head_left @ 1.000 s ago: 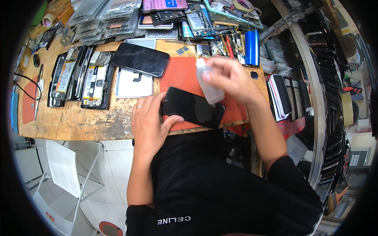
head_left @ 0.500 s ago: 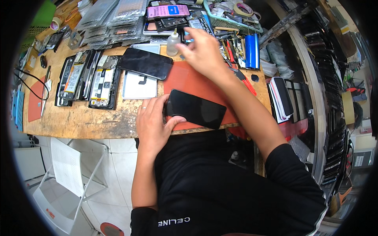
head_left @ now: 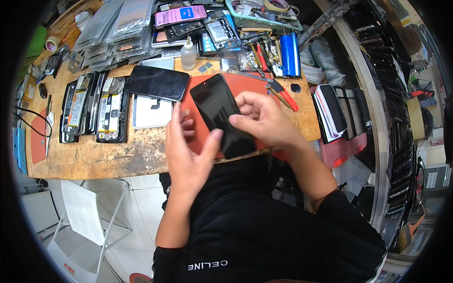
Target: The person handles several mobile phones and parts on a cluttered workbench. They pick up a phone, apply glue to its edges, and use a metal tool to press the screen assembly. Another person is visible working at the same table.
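Observation:
A black phone (head_left: 212, 106) is turned upright over a red mat (head_left: 196, 132) at the bench's front edge. My right hand (head_left: 259, 118) grips its right side, thumb on the screen and fingers curled. My left hand (head_left: 188, 151) has fingers apart and raised at the phone's left, its thumb tip at the lower screen, touching or very close. A second dark phone (head_left: 158, 80) lies on a white tray (head_left: 151, 115) to the left. Behind the mat stands a white dropper bottle (head_left: 188, 59).
Opened phones (head_left: 111, 118) lie at left beside a black cable (head_left: 37, 122). Stacked bubble-wrapped parcels (head_left: 108, 37), a green basket (head_left: 257, 21), loose tools (head_left: 259, 56), red-handled cutters (head_left: 285, 99) and a blue cylinder (head_left: 290, 54) crowd the back. Stacked phones (head_left: 330, 111) sit at right; a white chair (head_left: 78, 207) stands lower left.
My right hand has set the bottle down at the back and come back to grip the phone, which is turned more upright. My left hand's fingers have lifted off the phone's left edge.

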`<state>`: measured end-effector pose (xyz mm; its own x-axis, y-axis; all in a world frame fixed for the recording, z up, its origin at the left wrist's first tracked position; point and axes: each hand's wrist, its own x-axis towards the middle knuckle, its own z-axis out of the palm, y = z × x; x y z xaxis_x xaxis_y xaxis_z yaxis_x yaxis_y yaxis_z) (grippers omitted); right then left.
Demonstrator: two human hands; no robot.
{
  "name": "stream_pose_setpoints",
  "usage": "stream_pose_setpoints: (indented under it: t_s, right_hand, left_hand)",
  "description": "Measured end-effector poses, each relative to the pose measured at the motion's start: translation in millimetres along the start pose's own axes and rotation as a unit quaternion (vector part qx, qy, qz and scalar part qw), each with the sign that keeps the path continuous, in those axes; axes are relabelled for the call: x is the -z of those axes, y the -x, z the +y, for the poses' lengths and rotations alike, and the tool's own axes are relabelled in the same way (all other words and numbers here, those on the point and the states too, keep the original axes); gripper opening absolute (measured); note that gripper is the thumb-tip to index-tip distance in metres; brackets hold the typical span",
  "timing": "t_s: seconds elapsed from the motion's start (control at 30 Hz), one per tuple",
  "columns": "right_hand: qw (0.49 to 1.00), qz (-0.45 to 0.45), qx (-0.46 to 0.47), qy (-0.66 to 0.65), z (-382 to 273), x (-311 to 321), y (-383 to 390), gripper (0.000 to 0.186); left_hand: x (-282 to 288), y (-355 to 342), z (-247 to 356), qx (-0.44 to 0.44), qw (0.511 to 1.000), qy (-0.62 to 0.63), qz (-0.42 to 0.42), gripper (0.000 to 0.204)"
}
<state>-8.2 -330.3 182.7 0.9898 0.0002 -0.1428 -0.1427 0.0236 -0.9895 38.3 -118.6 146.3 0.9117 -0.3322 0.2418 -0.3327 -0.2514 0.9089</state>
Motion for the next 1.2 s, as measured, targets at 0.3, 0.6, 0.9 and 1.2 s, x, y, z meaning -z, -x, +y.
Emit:
stream_pose_setpoints:
  t_s: [0.3, 0.6, 0.9, 1.2]
  right_hand:
    - [0.987, 0.117, 0.072, 0.077, -14.2, 7.9, -8.6, 0.029]
    - [0.965, -0.007, 0.039, 0.261, -53.3, 53.8, -29.8, 0.014]
    - [0.944, -0.059, 0.015, 0.323, -64.2, 52.4, -44.2, 0.012]
    - [0.967, -0.018, 0.016, 0.254, -53.4, 60.0, -46.0, 0.014]
  left_hand:
    - [-32.6, -6.1, -5.6, -0.098, 0.993, -0.059, 0.022, 0.113]
    - [-36.1, -3.2, -6.1, -0.185, 0.973, -0.138, 0.023, 0.104]
    - [-31.8, -8.0, -6.3, -0.185, 0.973, -0.127, -0.047, 0.104]
    - [-31.6, -6.4, -4.4, -0.177, 0.974, -0.136, -0.045, 0.104]
